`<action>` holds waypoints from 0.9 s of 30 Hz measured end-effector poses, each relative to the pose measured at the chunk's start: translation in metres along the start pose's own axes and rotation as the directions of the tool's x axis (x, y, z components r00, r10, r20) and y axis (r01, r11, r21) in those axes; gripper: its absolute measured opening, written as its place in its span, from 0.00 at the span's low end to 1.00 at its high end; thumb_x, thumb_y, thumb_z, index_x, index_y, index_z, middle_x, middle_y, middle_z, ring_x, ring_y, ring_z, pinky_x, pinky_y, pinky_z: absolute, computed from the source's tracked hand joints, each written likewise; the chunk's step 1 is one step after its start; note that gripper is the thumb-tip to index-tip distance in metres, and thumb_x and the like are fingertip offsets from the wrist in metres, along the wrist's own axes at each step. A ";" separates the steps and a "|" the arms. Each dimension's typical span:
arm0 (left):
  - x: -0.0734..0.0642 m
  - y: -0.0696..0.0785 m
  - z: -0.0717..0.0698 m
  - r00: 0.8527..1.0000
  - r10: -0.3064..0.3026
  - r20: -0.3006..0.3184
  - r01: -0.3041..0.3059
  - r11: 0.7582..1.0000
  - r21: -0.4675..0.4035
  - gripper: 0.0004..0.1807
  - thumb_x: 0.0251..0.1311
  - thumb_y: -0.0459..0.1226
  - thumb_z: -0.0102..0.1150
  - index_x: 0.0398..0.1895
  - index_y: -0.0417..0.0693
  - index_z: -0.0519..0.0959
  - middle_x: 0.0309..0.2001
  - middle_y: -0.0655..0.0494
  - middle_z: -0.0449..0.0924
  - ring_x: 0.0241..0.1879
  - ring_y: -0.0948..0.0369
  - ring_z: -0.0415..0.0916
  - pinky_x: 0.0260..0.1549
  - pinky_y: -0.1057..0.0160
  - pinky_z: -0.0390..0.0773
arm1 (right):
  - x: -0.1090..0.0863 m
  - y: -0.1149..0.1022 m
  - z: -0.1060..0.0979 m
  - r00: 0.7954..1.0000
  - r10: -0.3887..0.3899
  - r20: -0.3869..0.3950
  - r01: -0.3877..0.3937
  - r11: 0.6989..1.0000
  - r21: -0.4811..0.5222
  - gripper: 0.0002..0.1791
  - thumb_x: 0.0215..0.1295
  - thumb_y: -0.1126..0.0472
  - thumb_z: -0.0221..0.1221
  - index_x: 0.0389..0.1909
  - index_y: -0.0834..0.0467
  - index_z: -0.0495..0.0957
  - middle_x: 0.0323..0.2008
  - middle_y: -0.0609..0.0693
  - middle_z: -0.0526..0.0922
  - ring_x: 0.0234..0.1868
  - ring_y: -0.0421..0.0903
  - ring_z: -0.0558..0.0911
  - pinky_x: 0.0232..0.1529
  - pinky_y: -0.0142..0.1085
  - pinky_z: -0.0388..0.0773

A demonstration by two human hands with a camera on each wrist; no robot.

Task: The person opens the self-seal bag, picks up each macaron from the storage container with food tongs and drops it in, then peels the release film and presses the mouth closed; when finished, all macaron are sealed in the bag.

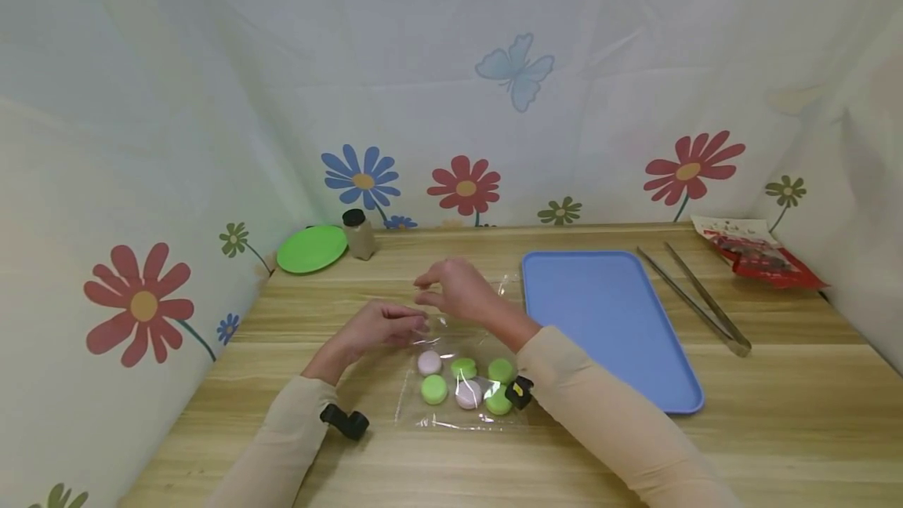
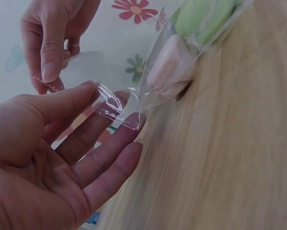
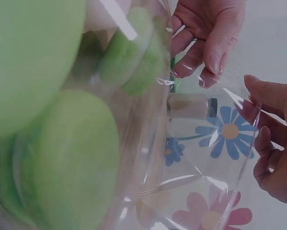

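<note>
A clear plastic bag (image 1: 411,412) lies on the wooden table with several macarons inside, some green (image 1: 433,390) and some pale pink (image 1: 469,394). My left hand (image 1: 381,325) pinches the far left part of the bag's open end between thumb and fingers. Farther along that same edge, my right hand (image 1: 458,288) pinches the film with thumb and fingertips. In the left wrist view, the edge of the bag (image 2: 114,108) stretches between both hands, lifted off the table. Close to the right wrist camera, a green macaron (image 3: 71,163) shows blurred through the film.
Right of the bag lies a blue tray (image 1: 592,312), with metal tongs (image 1: 705,304) beyond it. A red and white snack packet (image 1: 762,253) sits at the back right. At the back left are a green plate (image 1: 312,249) and a black-capped jar (image 1: 360,237).
</note>
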State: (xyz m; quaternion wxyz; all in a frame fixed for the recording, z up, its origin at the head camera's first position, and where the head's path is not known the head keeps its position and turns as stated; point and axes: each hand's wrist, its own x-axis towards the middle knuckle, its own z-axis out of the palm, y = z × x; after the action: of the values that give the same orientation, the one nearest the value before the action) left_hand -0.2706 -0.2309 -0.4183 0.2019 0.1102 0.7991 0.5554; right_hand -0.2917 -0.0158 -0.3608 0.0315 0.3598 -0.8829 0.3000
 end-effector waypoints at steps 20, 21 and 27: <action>-0.002 0.004 0.000 0.999 0.034 0.005 -0.034 0.999 0.014 0.21 0.69 0.42 0.61 0.57 0.35 0.81 0.48 0.45 0.86 0.46 0.52 0.84 0.49 0.53 0.82 | -0.002 0.002 0.004 0.995 -0.082 -0.056 0.091 0.978 0.185 0.09 0.69 0.61 0.64 0.43 0.60 0.89 0.36 0.49 0.89 0.28 0.40 0.78 0.28 0.29 0.73; -0.002 0.005 0.000 0.999 0.032 0.008 -0.032 0.999 0.018 0.21 0.69 0.42 0.61 0.57 0.35 0.81 0.48 0.45 0.86 0.46 0.53 0.84 0.49 0.53 0.82 | -0.002 0.003 0.005 0.997 -0.049 -0.058 0.060 0.975 0.213 0.09 0.69 0.60 0.63 0.43 0.60 0.89 0.36 0.48 0.89 0.26 0.40 0.76 0.26 0.29 0.70; -0.003 0.008 0.001 1.000 0.017 0.021 -0.018 0.998 0.053 0.20 0.68 0.42 0.63 0.56 0.38 0.83 0.49 0.48 0.86 0.49 0.55 0.83 0.48 0.55 0.82 | -0.002 0.006 0.004 0.990 0.102 -0.092 -0.072 0.956 0.285 0.10 0.70 0.57 0.62 0.42 0.57 0.90 0.34 0.45 0.89 0.24 0.41 0.71 0.24 0.30 0.66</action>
State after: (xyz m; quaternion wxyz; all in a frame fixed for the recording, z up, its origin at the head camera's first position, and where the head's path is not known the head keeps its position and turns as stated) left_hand -0.2681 -0.2285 -0.4103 0.2023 0.1282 0.8106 0.5344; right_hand -0.2934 -0.0133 -0.3683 0.0136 0.3049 -0.8434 0.4422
